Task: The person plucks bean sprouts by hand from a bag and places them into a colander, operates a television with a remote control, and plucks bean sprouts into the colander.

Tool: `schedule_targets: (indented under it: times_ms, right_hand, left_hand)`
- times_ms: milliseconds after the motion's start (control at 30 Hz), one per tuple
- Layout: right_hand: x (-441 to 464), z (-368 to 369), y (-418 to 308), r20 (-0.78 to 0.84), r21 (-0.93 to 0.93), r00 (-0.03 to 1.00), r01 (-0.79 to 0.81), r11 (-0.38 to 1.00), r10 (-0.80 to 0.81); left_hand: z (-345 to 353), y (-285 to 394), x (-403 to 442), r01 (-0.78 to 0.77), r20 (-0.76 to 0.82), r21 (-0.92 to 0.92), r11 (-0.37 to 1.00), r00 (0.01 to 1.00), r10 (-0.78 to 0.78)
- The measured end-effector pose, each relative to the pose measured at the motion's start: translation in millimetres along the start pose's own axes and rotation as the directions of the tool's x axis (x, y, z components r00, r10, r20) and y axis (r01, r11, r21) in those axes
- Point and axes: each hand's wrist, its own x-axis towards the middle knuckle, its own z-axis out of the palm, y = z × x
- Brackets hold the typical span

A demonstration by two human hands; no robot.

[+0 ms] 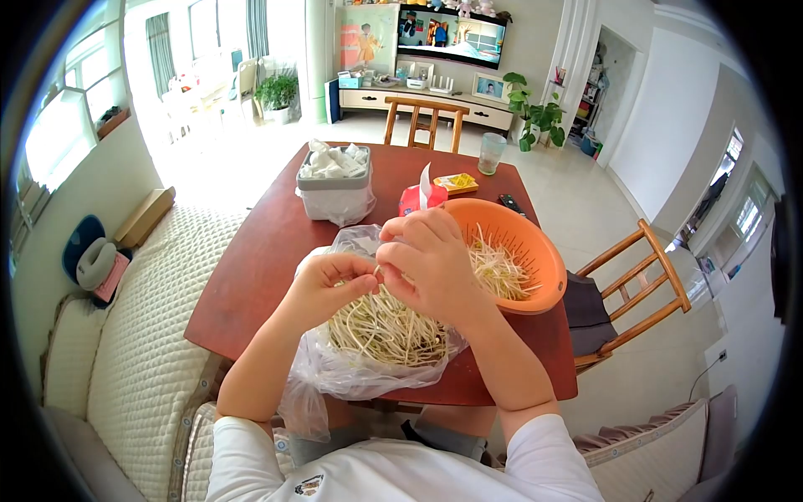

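Long pale sprouts (389, 335) lie heaped in an open clear plastic bag (360, 381) at the near edge of the red-brown table. Above the heap, my left hand (330, 284) is closed in a pinch. Close beside it on the right, my right hand (431, 259) is also pinched, its fingertips almost meeting the left ones. A thin pale piece of sprout shows between the two hands. To the right stands an orange colander (548, 268) with more whitish sprouts (502, 268) inside, partly hidden by my right hand.
A grey-rimmed bin (335, 197) holding crumpled tissues stands at the table's back left. Behind the colander are a red tissue pack (410, 201), a yellow box (456, 183), a glass (492, 154) and a dark remote (511, 205). Wooden chairs stand behind and right of the table (242, 276).
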Motion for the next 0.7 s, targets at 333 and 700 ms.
schedule_targets:
  times_ms: [333,700]
  right_hand:
    - [-8.7,-3.1,0.4,0.305,0.291,0.874,-0.464,0.837,0.378]
    - [-10.4,-0.4,3.4,0.343,0.251,0.878,-0.429,0.868,0.334]
  left_hand:
    - [-10.8,0.5,-3.7,-0.054,-0.130,-0.138,0.989,0.991,0.036]
    - [-10.5,1.7,-3.5,-0.096,-0.177,-0.186,0.978,0.982,0.063]
